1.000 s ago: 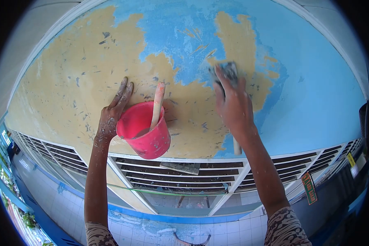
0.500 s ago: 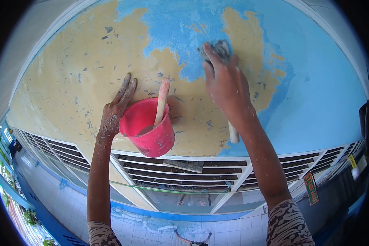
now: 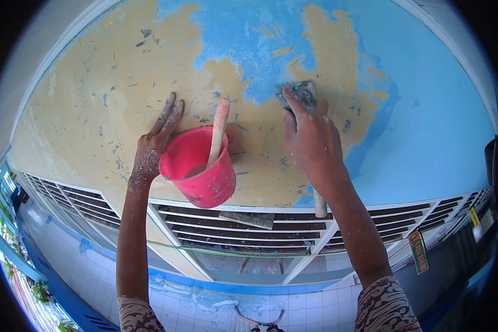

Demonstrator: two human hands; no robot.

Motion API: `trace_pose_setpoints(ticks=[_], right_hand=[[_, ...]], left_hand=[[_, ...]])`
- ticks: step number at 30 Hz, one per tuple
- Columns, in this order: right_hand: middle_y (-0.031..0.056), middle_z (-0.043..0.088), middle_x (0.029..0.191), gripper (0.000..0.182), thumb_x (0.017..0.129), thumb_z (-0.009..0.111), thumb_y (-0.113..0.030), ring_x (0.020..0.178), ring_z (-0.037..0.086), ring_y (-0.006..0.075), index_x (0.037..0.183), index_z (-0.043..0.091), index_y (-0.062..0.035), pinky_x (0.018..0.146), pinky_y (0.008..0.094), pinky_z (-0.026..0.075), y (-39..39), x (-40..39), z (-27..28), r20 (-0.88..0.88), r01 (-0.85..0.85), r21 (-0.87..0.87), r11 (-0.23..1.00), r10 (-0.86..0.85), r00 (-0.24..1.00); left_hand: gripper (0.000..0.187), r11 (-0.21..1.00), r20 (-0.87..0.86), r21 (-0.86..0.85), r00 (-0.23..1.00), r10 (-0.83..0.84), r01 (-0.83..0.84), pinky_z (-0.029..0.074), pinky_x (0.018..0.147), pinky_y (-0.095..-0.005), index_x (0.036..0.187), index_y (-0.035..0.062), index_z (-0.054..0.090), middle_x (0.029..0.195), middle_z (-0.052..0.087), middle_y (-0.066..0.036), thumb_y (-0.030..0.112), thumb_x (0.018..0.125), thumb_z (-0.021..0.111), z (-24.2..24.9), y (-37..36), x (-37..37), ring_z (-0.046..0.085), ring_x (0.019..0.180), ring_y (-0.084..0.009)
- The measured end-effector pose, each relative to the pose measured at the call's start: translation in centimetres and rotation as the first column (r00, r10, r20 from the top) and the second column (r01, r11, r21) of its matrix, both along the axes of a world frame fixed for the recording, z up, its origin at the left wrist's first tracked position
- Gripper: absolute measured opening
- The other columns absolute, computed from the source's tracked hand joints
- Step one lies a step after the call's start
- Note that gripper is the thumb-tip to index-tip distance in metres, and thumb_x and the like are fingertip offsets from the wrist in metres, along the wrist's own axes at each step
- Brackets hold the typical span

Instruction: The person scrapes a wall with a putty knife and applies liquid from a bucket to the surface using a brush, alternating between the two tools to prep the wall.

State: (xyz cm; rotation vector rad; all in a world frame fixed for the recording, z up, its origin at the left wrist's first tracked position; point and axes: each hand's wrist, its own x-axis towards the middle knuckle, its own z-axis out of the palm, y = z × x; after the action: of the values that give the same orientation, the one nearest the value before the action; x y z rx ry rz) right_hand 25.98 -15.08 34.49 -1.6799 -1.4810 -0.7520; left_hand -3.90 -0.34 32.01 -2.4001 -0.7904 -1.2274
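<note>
My left hand (image 3: pixel 152 141) is at the wall, two fingers stretched against the paint. It holds a pink plastic bucket (image 3: pixel 210 182) by its rim side; the other fingers are hidden. A pale, paint-smeared wooden handle (image 3: pixel 218 130) stands up out of the bucket, its lower end out of sight inside. My right hand (image 3: pixel 315 138) is closed around a scraper, its flake-covered blade (image 3: pixel 301 94) pressed to the wall. Below the hand, the scraper's handle end (image 3: pixel 320 205) shows. The wall (image 3: pixel 94 149) is tan on the left, with blue paint (image 3: pixel 426 127) at right and top centre.
White louvred window openings (image 3: pixel 243 218) run below the wall, with a loose flat piece (image 3: pixel 246 219) lying on the slats. A green sign (image 3: pixel 419 252) hangs at lower right. Beneath are floor tiles (image 3: pixel 205 307) with blue flakes, and plants (image 3: pixel 41 293) at lower left.
My right hand has moved down the wall with the scraper, and fresh tan streaks show in the blue above it. My left hand and the bucket stay nearly in place.
</note>
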Motion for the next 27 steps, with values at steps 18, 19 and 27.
trace_pose_setpoints(ticks=[18, 19, 27], right_hand=[[0.0299, 0.057, 0.105, 0.049, 0.099, 0.064, -0.021, 0.072, 0.072, 0.0446, 0.147, 0.056, -0.0179, 0.06, 0.0477, 0.061, 0.6, 0.5, -2.3, 0.072, -0.09, 0.122, 0.988, 0.082, 0.994], [0.0297, 0.057, 0.105, 0.048, 0.099, 0.064, -0.021, 0.073, 0.072, 0.0445, 0.147, 0.057, -0.0182, 0.061, 0.0474, 0.062, -0.1, 1.3, -4.5, 0.052, -0.076, 0.099, 0.992, 0.071, 0.996], [0.0307, 0.056, 0.106, 0.049, 0.1, 0.064, -0.023, 0.081, 0.07, 0.0494, 0.148, 0.057, -0.027, 0.068, 0.0509, 0.06, 2.2, -3.0, 3.3, -0.063, -0.059, 0.067, 0.996, 0.063, 0.996]], left_hand=[[0.082, 0.999, 0.035, -0.019, 0.999, 0.026, -0.026, 0.062, 0.091, -0.0453, 0.16, 0.0248, 0.038, 0.166, 0.036, -0.003, 0.023, 0.085, 0.071, 0.0, 0.4, -0.1, 0.07, 0.11, -0.0373], [0.083, 0.999, 0.022, -0.031, 0.999, 0.042, -0.041, 0.062, 0.091, -0.0449, 0.16, 0.0252, 0.038, 0.166, 0.035, -0.003, 0.023, 0.085, 0.071, 0.0, 0.3, 0.0, 0.07, 0.111, -0.0362], [0.083, 0.998, 0.022, -0.053, 0.999, 0.024, -0.023, 0.062, 0.091, -0.0458, 0.161, 0.025, 0.036, 0.167, 0.034, -0.003, 0.022, 0.085, 0.07, -0.3, 0.3, 0.0, 0.069, 0.113, -0.0369]])
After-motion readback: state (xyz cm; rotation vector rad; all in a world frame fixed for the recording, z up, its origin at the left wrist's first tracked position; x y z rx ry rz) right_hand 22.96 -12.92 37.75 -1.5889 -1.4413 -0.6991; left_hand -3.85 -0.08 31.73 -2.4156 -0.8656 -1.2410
